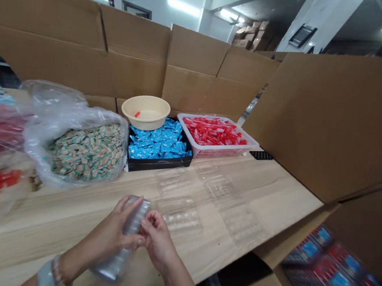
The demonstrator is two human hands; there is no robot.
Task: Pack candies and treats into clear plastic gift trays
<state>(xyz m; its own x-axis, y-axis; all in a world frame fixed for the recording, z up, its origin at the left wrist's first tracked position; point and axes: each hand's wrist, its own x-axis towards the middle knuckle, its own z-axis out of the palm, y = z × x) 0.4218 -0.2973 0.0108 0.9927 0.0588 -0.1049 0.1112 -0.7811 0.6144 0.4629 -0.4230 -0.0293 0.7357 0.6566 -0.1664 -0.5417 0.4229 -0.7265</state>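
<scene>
My left hand (110, 233) is wrapped round a stack of clear plastic blister trays (113, 266), held tilted above the near part of the table. At the stack's right edge, the thumb and fingers of my right hand (160, 243) are pinched together; the fingertips hide whether a single tray is between them. Beyond my hands, several clear plastic trays (182, 217) lie spread out on the wooden table (277, 183), see-through and hard to outline.
Along the back stand a plastic bag of small green-and-tan packets (88, 152), a black box of blue sachets (158, 145) with a cream basin (145, 113) on it, and a basket of red-and-white pieces (213, 133). Cardboard walls (196, 54) surround the table. Packed goods (332, 272) sit lower right.
</scene>
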